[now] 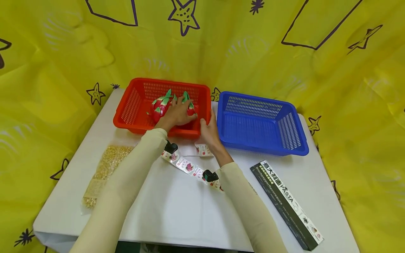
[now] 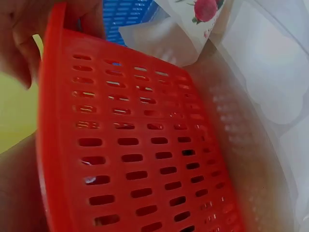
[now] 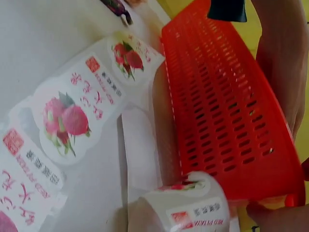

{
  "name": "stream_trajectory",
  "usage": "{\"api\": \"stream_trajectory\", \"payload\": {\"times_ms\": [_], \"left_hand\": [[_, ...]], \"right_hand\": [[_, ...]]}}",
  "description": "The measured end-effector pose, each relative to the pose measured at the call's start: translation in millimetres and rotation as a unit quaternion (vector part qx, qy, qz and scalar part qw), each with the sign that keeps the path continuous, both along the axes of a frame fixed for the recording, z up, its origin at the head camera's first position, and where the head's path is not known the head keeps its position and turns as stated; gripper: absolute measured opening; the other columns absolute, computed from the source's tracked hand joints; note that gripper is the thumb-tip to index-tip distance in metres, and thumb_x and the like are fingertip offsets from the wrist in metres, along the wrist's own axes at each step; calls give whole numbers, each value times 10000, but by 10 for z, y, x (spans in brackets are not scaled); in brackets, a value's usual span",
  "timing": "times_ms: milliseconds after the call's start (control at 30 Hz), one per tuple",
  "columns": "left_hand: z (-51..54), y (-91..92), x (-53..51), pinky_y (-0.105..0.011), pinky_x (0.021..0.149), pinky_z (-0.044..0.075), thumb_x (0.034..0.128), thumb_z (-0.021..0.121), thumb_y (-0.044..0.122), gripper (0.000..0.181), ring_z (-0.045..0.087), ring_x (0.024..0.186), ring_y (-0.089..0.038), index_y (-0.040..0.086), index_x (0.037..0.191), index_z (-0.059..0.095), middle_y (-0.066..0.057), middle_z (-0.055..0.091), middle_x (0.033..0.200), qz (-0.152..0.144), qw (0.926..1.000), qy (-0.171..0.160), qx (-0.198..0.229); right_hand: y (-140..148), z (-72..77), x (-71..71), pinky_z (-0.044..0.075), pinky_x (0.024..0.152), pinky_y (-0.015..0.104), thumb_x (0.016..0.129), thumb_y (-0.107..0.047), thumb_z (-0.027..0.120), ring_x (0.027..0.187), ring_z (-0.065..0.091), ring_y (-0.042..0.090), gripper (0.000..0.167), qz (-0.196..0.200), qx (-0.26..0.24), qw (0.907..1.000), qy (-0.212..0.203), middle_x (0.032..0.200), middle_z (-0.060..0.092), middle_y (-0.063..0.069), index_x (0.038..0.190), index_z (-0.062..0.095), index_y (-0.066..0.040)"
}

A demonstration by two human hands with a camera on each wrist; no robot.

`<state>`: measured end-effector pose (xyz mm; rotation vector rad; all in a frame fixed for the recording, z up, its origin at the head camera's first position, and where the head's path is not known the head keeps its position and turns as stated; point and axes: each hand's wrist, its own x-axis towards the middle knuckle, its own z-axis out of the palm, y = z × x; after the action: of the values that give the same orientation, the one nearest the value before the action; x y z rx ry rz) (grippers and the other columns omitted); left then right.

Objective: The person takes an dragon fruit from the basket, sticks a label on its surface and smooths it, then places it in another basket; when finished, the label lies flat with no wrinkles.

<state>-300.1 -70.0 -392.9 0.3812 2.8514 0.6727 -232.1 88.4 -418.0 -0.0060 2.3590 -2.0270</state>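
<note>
Two red dragon fruits with green leaf tips are in the red plastic basket [image 1: 161, 85]. The left dragon fruit [image 1: 157, 109] shows beside my left wrist. My left hand [image 1: 178, 111] reaches over the front rim and holds the right dragon fruit [image 1: 191, 109], covering much of it. At the basket's front right corner my right hand [image 1: 210, 133] grips the rim, thumb towards the inside. The wrist views mostly show the basket's slotted outer wall [image 2: 130, 140], so the left hand's hold on the fruit is hidden there.
A blue basket [image 1: 253, 143] stands close on the right. In front lies a strip of dragon fruit labels [image 1: 186, 166], with a curled end [image 1: 203, 150] near the red basket. A bag of yellow kernels [image 1: 105, 168] lies left, a long pasta box [image 1: 286, 203] right.
</note>
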Motion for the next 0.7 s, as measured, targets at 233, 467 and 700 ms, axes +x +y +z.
{"api": "stream_trajectory", "payload": {"times_ms": [233,467,700], "left_hand": [[-77,40,-102,-688,1247,236,986,720,442,855,149,1567,-560,147,1665,293,-262,-16,1737,-19,9984,-477,291],[-139,35,-176,-685,1218,298,932,780,454,821,294,1488,-569,158,1574,363,-344,237,1609,15,9976,-536,432],[-83,-41,-151,-670,1176,384,921,812,394,749,358,1471,-519,134,1516,439,-337,295,1590,-47,9963,-291,802]], "right_hand": [[31,-177,-63,276,1286,476,1097,-16,341,1574,326,371,729,51,327,9994,129,1761,182,143,1714,-24,-143],[31,-189,-47,282,1285,458,1096,-30,355,1567,342,344,726,24,591,9981,155,1742,227,180,1712,-20,-121],[17,-163,-52,318,1266,494,1101,-30,318,1561,348,376,722,217,400,9989,62,1748,193,169,1711,-46,-162]]}}
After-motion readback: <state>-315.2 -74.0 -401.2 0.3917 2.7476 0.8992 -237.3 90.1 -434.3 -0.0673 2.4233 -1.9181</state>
